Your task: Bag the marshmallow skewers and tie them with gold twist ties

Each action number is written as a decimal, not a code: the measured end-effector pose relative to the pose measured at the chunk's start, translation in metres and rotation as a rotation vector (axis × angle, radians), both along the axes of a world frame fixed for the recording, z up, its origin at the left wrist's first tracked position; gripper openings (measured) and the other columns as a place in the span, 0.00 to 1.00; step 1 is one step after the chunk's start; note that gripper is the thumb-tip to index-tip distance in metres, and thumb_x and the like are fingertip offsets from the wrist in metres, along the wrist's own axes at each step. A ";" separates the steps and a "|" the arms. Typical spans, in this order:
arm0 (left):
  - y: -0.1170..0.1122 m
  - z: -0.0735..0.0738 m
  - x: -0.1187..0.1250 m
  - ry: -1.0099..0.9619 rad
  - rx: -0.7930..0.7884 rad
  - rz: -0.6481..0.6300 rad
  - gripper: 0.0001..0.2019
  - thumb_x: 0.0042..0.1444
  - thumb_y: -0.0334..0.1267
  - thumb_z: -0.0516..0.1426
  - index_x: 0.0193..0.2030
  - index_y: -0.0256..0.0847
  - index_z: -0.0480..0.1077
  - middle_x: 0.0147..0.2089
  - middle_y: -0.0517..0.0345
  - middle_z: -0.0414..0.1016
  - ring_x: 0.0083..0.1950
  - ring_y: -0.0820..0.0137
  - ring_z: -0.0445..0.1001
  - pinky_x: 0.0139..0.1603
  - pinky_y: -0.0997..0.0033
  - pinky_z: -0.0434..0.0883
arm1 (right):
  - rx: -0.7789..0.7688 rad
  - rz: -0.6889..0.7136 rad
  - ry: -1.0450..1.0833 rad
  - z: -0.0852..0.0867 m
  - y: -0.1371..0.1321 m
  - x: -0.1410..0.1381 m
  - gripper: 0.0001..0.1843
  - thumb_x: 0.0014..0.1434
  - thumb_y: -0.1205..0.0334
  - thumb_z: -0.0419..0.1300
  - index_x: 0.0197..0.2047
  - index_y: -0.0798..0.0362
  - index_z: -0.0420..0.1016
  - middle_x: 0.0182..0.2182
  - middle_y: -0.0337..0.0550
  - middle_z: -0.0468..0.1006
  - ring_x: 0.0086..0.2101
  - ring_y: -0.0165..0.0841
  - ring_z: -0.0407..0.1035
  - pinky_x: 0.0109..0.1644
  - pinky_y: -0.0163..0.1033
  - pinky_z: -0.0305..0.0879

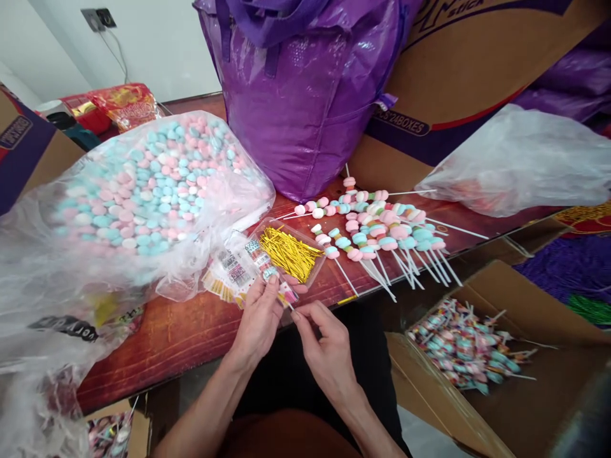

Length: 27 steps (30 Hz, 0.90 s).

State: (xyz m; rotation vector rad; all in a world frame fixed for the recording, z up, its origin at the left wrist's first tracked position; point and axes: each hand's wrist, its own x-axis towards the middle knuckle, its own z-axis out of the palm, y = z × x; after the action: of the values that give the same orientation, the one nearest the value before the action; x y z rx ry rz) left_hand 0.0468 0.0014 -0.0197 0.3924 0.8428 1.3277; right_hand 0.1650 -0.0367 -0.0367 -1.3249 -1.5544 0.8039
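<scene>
My left hand is closed around a candy skewer in a printed clear wrapper, at the table's front edge. Thumb and finger of my right hand are pinched at the white stick at its lower end. Behind my fingers, part of the candy is hidden. Just left of the wrapped skewer lies a fan of printed clear bags. A clear tray of gold twist ties sits beyond my left hand. Unwrapped candy skewers in pink, blue and white lie piled to the right, several sticks jutting over the edge.
A large clear bag of pastel candies covers the table's left side. Behind stands a purple bag, beside a big carton. A whitish plastic bag lies at right. Below, an open cardboard box holds wrapped skewers.
</scene>
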 end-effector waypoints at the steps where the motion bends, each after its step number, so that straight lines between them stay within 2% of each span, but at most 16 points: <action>1: -0.002 0.001 0.000 -0.005 -0.010 -0.017 0.11 0.56 0.43 0.65 0.41 0.39 0.74 0.38 0.55 0.81 0.42 0.65 0.81 0.50 0.63 0.74 | 0.009 0.000 0.015 -0.001 0.000 -0.003 0.11 0.66 0.66 0.55 0.30 0.52 0.71 0.27 0.38 0.72 0.29 0.29 0.67 0.33 0.33 0.63; 5: -0.008 0.005 -0.003 0.026 0.008 -0.018 0.09 0.56 0.42 0.65 0.39 0.39 0.77 0.34 0.55 0.81 0.41 0.65 0.80 0.51 0.63 0.72 | -0.016 0.032 0.043 0.004 0.001 -0.013 0.10 0.67 0.64 0.54 0.33 0.52 0.72 0.29 0.40 0.74 0.31 0.31 0.69 0.36 0.34 0.66; 7: -0.009 0.007 -0.007 0.098 0.031 0.006 0.10 0.54 0.42 0.66 0.38 0.38 0.79 0.35 0.53 0.82 0.42 0.65 0.78 0.52 0.64 0.71 | -0.063 0.055 0.052 0.010 0.004 -0.017 0.06 0.65 0.61 0.56 0.40 0.52 0.74 0.34 0.42 0.77 0.34 0.33 0.72 0.40 0.36 0.68; 9: -0.011 0.009 -0.012 0.143 0.047 0.024 0.10 0.53 0.41 0.66 0.38 0.38 0.80 0.38 0.52 0.82 0.40 0.67 0.76 0.49 0.66 0.71 | -0.122 0.071 0.109 0.016 0.009 -0.022 0.09 0.64 0.58 0.58 0.45 0.51 0.74 0.37 0.44 0.79 0.37 0.35 0.73 0.42 0.37 0.70; 12: -0.017 0.009 -0.024 0.089 0.059 -0.060 0.11 0.54 0.43 0.66 0.41 0.39 0.80 0.39 0.50 0.81 0.30 0.71 0.70 0.36 0.69 0.70 | -0.282 0.119 0.328 0.023 0.018 -0.029 0.15 0.66 0.53 0.55 0.33 0.53 0.74 0.24 0.40 0.74 0.26 0.32 0.69 0.32 0.35 0.68; 14: -0.020 0.009 -0.033 0.023 0.055 -0.151 0.13 0.54 0.44 0.66 0.43 0.39 0.80 0.38 0.50 0.80 0.27 0.72 0.67 0.31 0.69 0.68 | -0.427 0.239 0.437 0.027 0.024 -0.032 0.22 0.67 0.50 0.52 0.27 0.53 0.72 0.18 0.37 0.69 0.20 0.29 0.63 0.25 0.34 0.62; 15: -0.020 0.009 -0.037 0.000 0.056 -0.166 0.14 0.53 0.44 0.66 0.42 0.39 0.80 0.36 0.50 0.79 0.28 0.71 0.67 0.31 0.68 0.68 | -0.472 0.321 0.417 0.029 0.027 -0.031 0.23 0.68 0.50 0.52 0.25 0.54 0.72 0.17 0.36 0.68 0.19 0.28 0.63 0.24 0.33 0.61; 17: -0.018 0.008 -0.043 -0.028 0.068 -0.119 0.12 0.51 0.43 0.68 0.40 0.38 0.80 0.31 0.54 0.74 0.32 0.69 0.70 0.36 0.68 0.70 | -0.420 0.430 0.195 0.034 0.034 -0.029 0.22 0.67 0.54 0.53 0.24 0.54 0.73 0.18 0.37 0.70 0.21 0.29 0.64 0.26 0.33 0.59; 19: -0.014 0.008 -0.044 -0.029 0.093 -0.005 0.10 0.52 0.41 0.68 0.37 0.37 0.79 0.25 0.59 0.67 0.35 0.70 0.69 0.40 0.70 0.69 | -0.224 0.420 -0.133 0.039 0.044 -0.026 0.18 0.65 0.61 0.55 0.23 0.53 0.74 0.21 0.37 0.72 0.25 0.30 0.66 0.31 0.34 0.59; 22: -0.006 0.006 -0.044 -0.021 0.084 0.126 0.10 0.51 0.40 0.68 0.34 0.36 0.77 0.23 0.64 0.59 0.28 0.77 0.61 0.33 0.77 0.64 | -0.003 0.189 -0.530 0.038 0.065 -0.023 0.13 0.63 0.68 0.55 0.28 0.53 0.76 0.28 0.42 0.76 0.31 0.34 0.69 0.36 0.36 0.58; 25: -0.003 0.003 -0.044 -0.011 0.001 0.119 0.13 0.50 0.40 0.69 0.36 0.35 0.74 0.23 0.67 0.57 0.24 0.81 0.53 0.26 0.80 0.58 | -0.015 -0.055 -0.803 0.031 0.086 -0.020 0.11 0.63 0.69 0.55 0.32 0.54 0.77 0.31 0.49 0.79 0.33 0.37 0.71 0.35 0.38 0.58; 27: -0.004 0.002 -0.043 -0.001 -0.033 0.112 0.15 0.49 0.41 0.70 0.35 0.36 0.72 0.23 0.68 0.56 0.24 0.80 0.52 0.26 0.81 0.58 | -0.060 -0.082 -0.909 0.025 0.096 -0.018 0.09 0.61 0.70 0.57 0.31 0.55 0.78 0.31 0.51 0.80 0.32 0.37 0.72 0.34 0.38 0.57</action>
State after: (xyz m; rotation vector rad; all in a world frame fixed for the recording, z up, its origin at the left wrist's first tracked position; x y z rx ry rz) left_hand 0.0033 -0.0029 -0.0181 0.3224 0.8961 1.4154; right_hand 0.1471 0.0596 -0.0121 -1.9280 -2.1355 0.1654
